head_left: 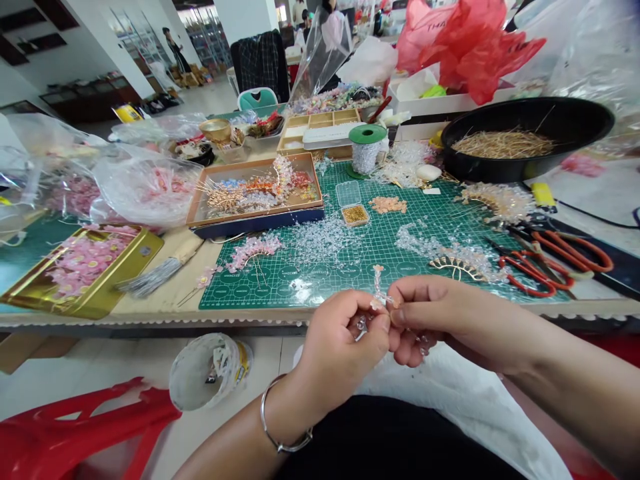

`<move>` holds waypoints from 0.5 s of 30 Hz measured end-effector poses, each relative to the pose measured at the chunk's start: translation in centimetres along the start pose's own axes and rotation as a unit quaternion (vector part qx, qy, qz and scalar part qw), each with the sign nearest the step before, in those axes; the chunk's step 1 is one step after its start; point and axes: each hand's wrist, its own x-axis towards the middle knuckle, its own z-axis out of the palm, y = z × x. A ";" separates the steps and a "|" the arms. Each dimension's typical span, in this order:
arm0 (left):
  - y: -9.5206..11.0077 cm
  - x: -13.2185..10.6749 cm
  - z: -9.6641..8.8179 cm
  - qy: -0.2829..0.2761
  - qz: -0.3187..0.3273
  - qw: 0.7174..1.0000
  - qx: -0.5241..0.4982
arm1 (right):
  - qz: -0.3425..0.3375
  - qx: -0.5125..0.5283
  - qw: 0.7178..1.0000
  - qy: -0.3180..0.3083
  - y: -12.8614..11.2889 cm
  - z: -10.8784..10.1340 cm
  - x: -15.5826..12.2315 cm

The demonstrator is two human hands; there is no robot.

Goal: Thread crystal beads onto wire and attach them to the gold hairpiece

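My left hand (pixel 340 340) and my right hand (pixel 435 313) meet just below the table's front edge, over my lap. Both pinch a small sprig of clear and pink beads on thin wire (pixel 379 288) that stands up between the fingertips. The fingers of both hands are curled and pressed together on it. A silver bangle (pixel 280 427) sits on my left wrist. Right beyond the hands lies a green cutting mat (pixel 350 267) strewn with clear beads and a gold comb piece (pixel 457 267).
Red-handled scissors (pixel 550 260) lie right of the mat. A brown tray of beaded sprigs (pixel 255 190), a gold tin of pink flowers (pixel 80 267), a black pan of wire (pixel 525 137) and a green spool (pixel 367 147) surround it. A red stool (pixel 75 427) and a bucket (pixel 207 370) stand below left.
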 end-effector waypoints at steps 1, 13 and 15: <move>0.0 0.0 0.0 -0.005 -0.005 1.000 -0.005 | 0.001 0.006 1.000 -0.002 0.1 0.0 0.0; 0.3 -0.2 -0.2 -0.007 -0.006 1.000 -0.009 | -0.001 0.051 0.999 -0.013 0.4 0.5 -0.8; 0.3 -0.2 -0.2 -0.002 -0.005 1.000 -0.008 | -0.007 0.053 0.998 -0.013 0.3 0.6 -1.0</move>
